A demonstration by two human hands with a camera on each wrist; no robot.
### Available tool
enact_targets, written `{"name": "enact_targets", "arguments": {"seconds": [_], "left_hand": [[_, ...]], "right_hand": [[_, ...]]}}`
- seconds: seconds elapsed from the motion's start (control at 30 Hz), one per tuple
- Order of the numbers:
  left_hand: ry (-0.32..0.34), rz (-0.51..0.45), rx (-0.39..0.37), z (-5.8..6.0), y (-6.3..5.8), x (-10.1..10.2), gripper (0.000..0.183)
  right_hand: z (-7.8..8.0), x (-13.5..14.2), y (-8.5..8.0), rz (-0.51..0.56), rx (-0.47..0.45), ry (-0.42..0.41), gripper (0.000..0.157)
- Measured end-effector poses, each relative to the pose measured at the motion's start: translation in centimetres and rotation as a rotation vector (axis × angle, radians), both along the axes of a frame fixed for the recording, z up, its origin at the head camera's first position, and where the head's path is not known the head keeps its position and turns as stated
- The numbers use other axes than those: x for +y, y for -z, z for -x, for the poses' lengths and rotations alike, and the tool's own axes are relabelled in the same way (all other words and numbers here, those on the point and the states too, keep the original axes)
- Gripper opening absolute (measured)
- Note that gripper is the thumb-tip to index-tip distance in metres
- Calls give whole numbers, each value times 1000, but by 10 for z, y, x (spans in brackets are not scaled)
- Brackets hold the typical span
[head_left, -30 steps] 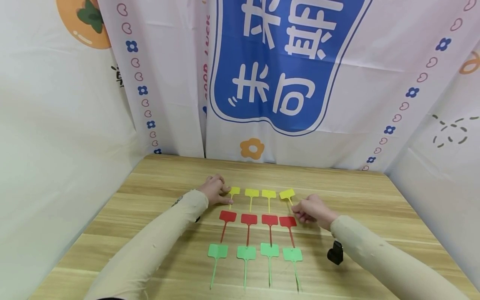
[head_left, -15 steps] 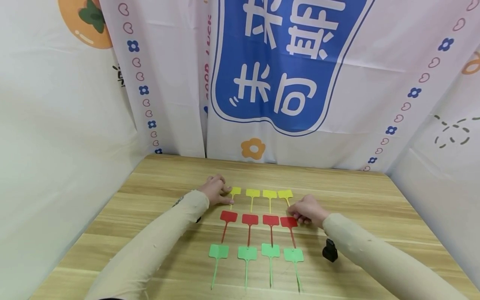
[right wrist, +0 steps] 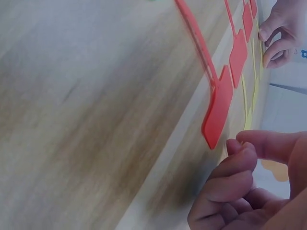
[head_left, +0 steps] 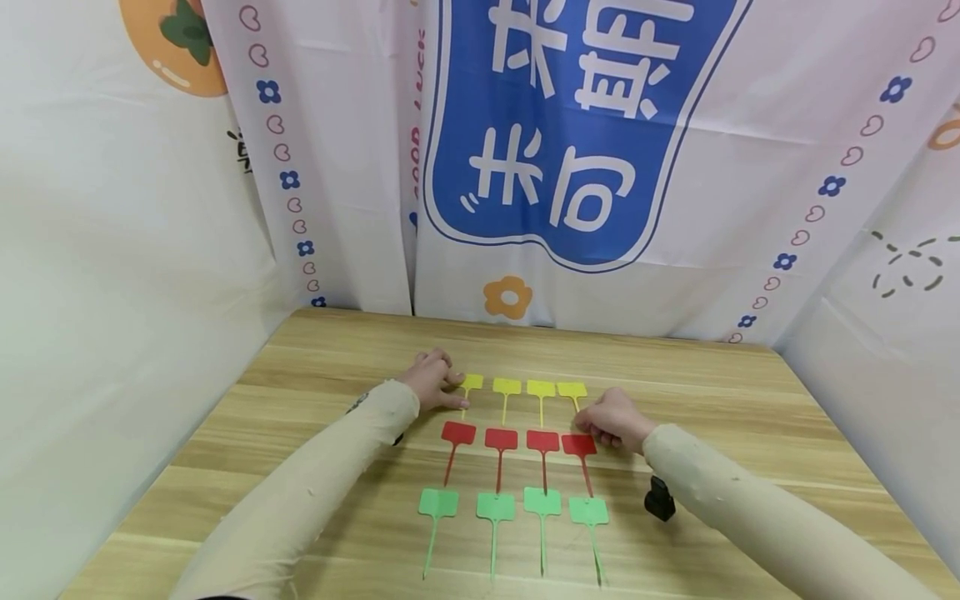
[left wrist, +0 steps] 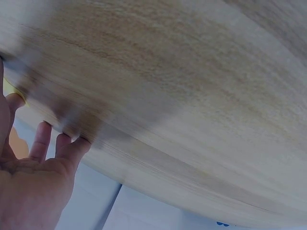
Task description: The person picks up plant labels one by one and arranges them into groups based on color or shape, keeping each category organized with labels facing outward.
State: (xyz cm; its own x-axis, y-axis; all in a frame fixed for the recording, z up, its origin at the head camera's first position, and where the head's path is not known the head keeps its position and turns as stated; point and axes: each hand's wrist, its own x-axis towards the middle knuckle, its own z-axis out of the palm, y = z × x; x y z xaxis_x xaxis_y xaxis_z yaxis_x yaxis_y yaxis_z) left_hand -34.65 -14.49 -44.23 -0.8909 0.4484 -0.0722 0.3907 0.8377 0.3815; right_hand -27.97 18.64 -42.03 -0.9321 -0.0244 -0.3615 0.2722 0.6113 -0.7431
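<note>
Three rows of flat plastic tags with thin tails lie on the wooden table (head_left: 330,517). At the right end of the back row, my right hand (head_left: 617,417) pinches the tail of a yellow tag (head_left: 572,389) between thumb and forefinger, the other fingers curled. My left hand (head_left: 432,381) rests with spread fingers at the leftmost yellow tag (head_left: 472,381), its thumb by the tail. In the left wrist view, its fingertips (left wrist: 84,142) touch the wood. Two more yellow tags, including a second yellow tag (head_left: 507,386), lie between the hands.
A row of red tags (head_left: 501,439) lies in front of the yellow ones, the rightmost red tag (head_left: 579,445) just below my right hand. Nearer still is a row of green tags (head_left: 496,506). A printed cloth (head_left: 360,167) hangs behind the table.
My right hand has moved left with the yellow tag, which has turned straighter and now lies close beside its neighbour. The left hand has stayed in place.
</note>
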Motion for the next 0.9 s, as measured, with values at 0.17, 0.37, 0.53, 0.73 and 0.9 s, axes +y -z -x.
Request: {"name": "enact_targets", "arguments": {"seconds": [0.17,0.37,0.53,0.73,0.9], "left_hand": [[-5,1,2,0,1,0,66],[-3,-4,1,0,0,-1,66],[-3,-2,0,-1,-1,0,66],[-7,5,-2,-1,-1,0,65],[-9,1,-5,-2,-2,0,65]], "right_hand": [[1,1,0,-7,-10,-12,27],[1,0,-2,-4,-27,-8,26],[1,-1,-2,-16,-29,-4,25],[1,-1,-1,-21,-31,-8,25],[1,-2,-2,-20,-25,-11,25]]}}
